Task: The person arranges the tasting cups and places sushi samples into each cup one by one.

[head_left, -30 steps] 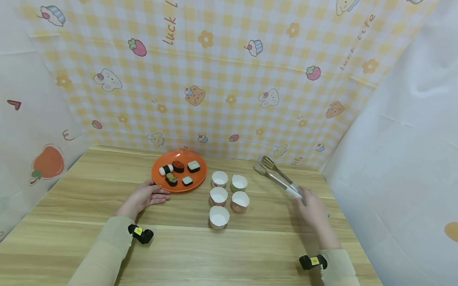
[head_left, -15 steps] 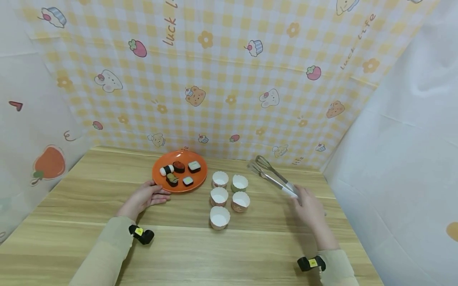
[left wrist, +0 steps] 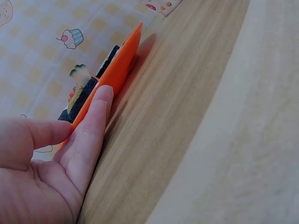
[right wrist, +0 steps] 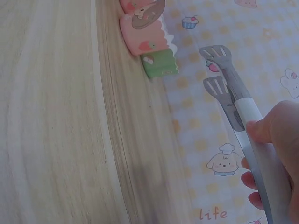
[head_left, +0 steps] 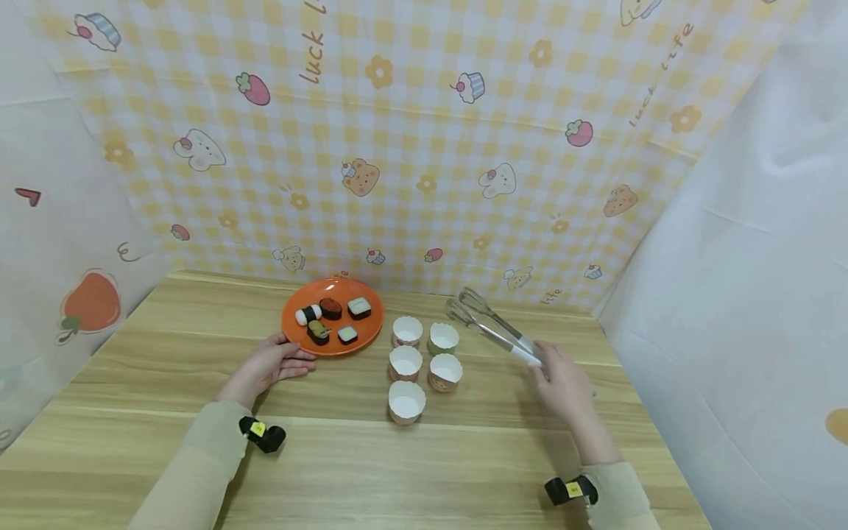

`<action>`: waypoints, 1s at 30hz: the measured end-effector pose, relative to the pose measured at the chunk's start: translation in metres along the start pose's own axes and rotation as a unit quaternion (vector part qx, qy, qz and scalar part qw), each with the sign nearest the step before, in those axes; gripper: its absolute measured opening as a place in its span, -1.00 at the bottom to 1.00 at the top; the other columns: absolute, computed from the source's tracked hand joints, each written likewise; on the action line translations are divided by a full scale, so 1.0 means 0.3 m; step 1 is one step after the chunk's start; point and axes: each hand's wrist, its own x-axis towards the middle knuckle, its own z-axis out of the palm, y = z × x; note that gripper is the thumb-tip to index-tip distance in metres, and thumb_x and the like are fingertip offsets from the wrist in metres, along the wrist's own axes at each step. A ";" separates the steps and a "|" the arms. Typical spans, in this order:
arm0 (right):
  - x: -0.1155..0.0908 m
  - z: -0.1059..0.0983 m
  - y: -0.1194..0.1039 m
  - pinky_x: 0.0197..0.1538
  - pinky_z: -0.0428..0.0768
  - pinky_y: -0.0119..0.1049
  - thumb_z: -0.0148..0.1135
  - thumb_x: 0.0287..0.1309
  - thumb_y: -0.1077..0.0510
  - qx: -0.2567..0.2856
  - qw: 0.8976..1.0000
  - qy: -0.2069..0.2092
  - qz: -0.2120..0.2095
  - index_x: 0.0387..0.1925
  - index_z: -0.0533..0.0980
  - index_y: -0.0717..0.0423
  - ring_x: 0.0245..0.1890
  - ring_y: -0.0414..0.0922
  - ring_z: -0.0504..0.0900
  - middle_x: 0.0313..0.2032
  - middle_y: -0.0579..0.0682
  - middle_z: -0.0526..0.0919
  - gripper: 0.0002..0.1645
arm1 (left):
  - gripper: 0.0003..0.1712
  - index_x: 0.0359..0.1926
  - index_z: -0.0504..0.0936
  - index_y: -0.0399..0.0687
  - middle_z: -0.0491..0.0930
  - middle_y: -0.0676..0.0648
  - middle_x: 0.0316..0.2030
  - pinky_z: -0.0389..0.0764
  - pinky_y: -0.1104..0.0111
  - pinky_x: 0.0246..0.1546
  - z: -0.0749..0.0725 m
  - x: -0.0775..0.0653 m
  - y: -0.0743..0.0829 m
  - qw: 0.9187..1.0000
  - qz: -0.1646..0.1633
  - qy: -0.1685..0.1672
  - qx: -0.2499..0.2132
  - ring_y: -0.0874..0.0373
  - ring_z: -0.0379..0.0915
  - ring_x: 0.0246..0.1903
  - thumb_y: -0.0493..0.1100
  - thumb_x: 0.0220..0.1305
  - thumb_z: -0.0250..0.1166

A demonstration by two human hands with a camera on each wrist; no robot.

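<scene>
Wood-grained bench (head_left: 344,471), right grip (head_left: 566,384) clamped on slotted metal tongs (right wrist: 249,110), left grip (head_left: 268,364) pinching the rim of a glossy orange oval plate (head_left: 368,327), sushi pieces (head_left: 330,309) on it, scallop-edged round cups (head_left: 405,364) between, checked backdrop (head_left: 424,147) behind

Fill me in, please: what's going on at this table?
A person is working with both hands at a wooden table. The left grip pinches the edge of an orange plate, which carries five sushi pieces. The right grip holds metal tongs, their two ends apart with nothing between them. Five paper cups stand in two columns between the two grips.
</scene>
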 end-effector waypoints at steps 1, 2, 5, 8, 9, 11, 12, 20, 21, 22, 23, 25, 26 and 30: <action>0.000 0.000 -0.003 -0.18 0.57 0.15 0.23 0.23 0.10 -0.001 1.000 0.000 -0.003 0.22 0.38 0.27 -0.11 0.21 0.56 0.00 0.25 0.52 -0.42 | -0.49 0.34 -0.10 -0.46 0.66 -0.18 -0.31 0.67 0.27 -0.24 0.000 0.000 0.000 1.000 0.000 0.001 0.001 0.03 0.67 -0.33 -0.29 0.52 -0.19; 0.001 0.002 -0.006 -0.19 0.57 0.15 0.23 0.23 0.10 -0.003 1.000 0.000 -0.005 0.22 0.38 0.27 -0.12 0.20 0.56 -0.01 0.25 0.53 -0.42 | -0.49 0.34 -0.09 -0.46 0.66 -0.18 -0.31 0.67 0.27 -0.24 0.002 -0.001 0.000 1.000 -0.001 0.003 0.002 0.04 0.67 -0.33 -0.29 0.52 -0.19; 0.002 0.007 -0.013 -0.20 0.58 0.14 0.24 0.23 0.10 -0.006 1.000 0.000 -0.012 0.21 0.39 0.27 -0.13 0.20 0.57 -0.01 0.25 0.53 -0.42 | -0.49 0.34 -0.09 -0.46 0.66 -0.19 -0.31 0.68 0.27 -0.25 0.005 -0.003 0.000 1.000 -0.001 0.004 0.002 0.03 0.67 -0.33 -0.29 0.52 -0.19; 0.004 0.010 -0.024 -0.20 0.58 0.14 0.25 0.22 0.10 -0.003 1.000 0.003 -0.019 0.20 0.40 0.27 -0.14 0.20 0.58 -0.01 0.25 0.54 -0.43 | -0.49 0.34 -0.09 -0.46 0.66 -0.20 -0.31 0.68 0.27 -0.25 0.006 -0.002 -0.002 1.000 -0.002 0.006 0.002 0.03 0.67 -0.34 -0.29 0.52 -0.18; 0.005 0.009 -0.029 -0.20 0.58 0.13 0.25 0.22 0.09 -0.003 1.000 0.003 -0.019 0.20 0.40 0.27 -0.14 0.20 0.58 0.00 0.25 0.54 -0.43 | -0.49 0.34 -0.08 -0.46 0.66 -0.20 -0.31 0.68 0.27 -0.25 0.006 -0.003 -0.002 1.000 -0.002 0.007 0.002 0.03 0.67 -0.34 -0.29 0.52 -0.18; 0.006 0.011 -0.038 -0.21 0.58 0.12 0.26 0.22 0.09 -0.002 1.000 0.005 -0.021 0.19 0.41 0.25 -0.15 0.19 0.58 0.00 0.23 0.55 -0.44 | -0.49 0.34 -0.07 -0.44 0.66 -0.20 -0.31 0.68 0.28 -0.25 0.007 -0.001 -0.004 1.000 -0.005 0.012 0.001 0.04 0.67 -0.34 -0.29 0.52 -0.17; 0.007 0.011 -0.043 -0.22 0.58 0.11 0.26 0.21 0.09 -0.002 1.000 0.007 -0.021 0.19 0.41 0.25 -0.15 0.18 0.58 -0.01 0.22 0.55 -0.44 | -0.49 0.34 -0.08 -0.45 0.66 -0.20 -0.30 0.68 0.27 -0.25 0.006 0.000 -0.004 1.000 -0.003 0.008 0.001 0.03 0.67 -0.34 -0.29 0.52 -0.18; 0.001 0.028 -0.075 -0.33 0.59 0.04 0.30 0.17 0.11 0.011 0.999 0.012 -0.030 0.17 0.45 0.21 -0.27 0.10 0.61 -0.07 0.17 0.58 -0.45 | -0.49 0.34 -0.08 -0.46 0.66 -0.17 -0.33 0.67 0.28 -0.25 0.006 0.003 -0.002 1.000 -0.002 0.011 0.005 0.04 0.67 -0.34 -0.29 0.52 -0.18; -0.001 0.031 -0.078 -0.32 0.59 0.04 0.31 0.16 0.12 0.011 0.999 0.013 -0.031 0.16 0.45 0.21 -0.27 0.10 0.61 -0.06 0.16 0.58 -0.45 | -0.48 0.35 -0.10 -0.46 0.66 -0.17 -0.32 0.67 0.27 -0.24 0.006 0.002 -0.001 1.000 -0.002 0.008 0.006 0.04 0.67 -0.33 -0.29 0.52 -0.19; -0.003 0.035 -0.080 -0.32 0.59 0.04 0.32 0.16 0.12 0.011 0.999 0.014 -0.032 0.16 0.46 0.21 -0.27 0.10 0.61 -0.06 0.16 0.59 -0.46 | -0.47 0.36 -0.10 -0.46 0.66 -0.17 -0.32 0.67 0.27 -0.24 0.006 0.002 0.000 1.000 -0.003 0.008 0.006 0.04 0.67 -0.33 -0.29 0.52 -0.19; -0.005 0.038 -0.084 -0.32 0.59 0.04 0.32 0.15 0.13 0.011 0.999 0.015 -0.032 0.15 0.46 0.21 -0.27 0.10 0.62 -0.07 0.16 0.59 -0.46 | -0.47 0.36 -0.09 -0.46 0.66 -0.18 -0.32 0.67 0.27 -0.24 0.007 0.001 0.000 1.000 -0.004 0.010 0.005 0.04 0.67 -0.33 -0.29 0.52 -0.18; -0.009 0.045 -0.090 -0.34 0.59 0.03 0.33 0.15 0.12 0.010 0.999 0.018 -0.035 0.13 0.47 0.21 -0.29 0.09 0.62 -0.08 0.14 0.60 -0.47 | -0.47 0.36 -0.09 -0.46 0.66 -0.19 -0.32 0.67 0.27 -0.24 0.007 -0.001 0.000 1.000 -0.005 0.010 0.004 0.03 0.67 -0.34 -0.29 0.52 -0.18; -0.010 0.048 -0.093 -0.35 0.59 0.02 0.33 0.14 0.13 0.009 0.999 0.020 -0.038 0.13 0.48 0.22 -0.29 0.08 0.62 -0.09 0.14 0.60 -0.47 | -0.47 0.36 -0.09 -0.46 0.66 -0.19 -0.32 0.67 0.27 -0.23 0.007 -0.002 0.000 1.000 -0.005 0.008 0.005 0.03 0.67 -0.33 -0.29 0.52 -0.18; -0.014 0.058 -0.108 -0.41 0.58 -0.02 0.34 0.13 0.13 0.006 0.999 0.023 -0.047 0.12 0.49 0.21 -0.33 0.05 0.61 -0.11 0.12 0.60 -0.48 | -0.50 0.34 -0.06 -0.46 0.66 -0.21 -0.31 0.67 0.27 -0.23 0.006 -0.004 0.000 1.000 -0.004 0.006 0.003 0.03 0.67 -0.33 -0.29 0.52 -0.18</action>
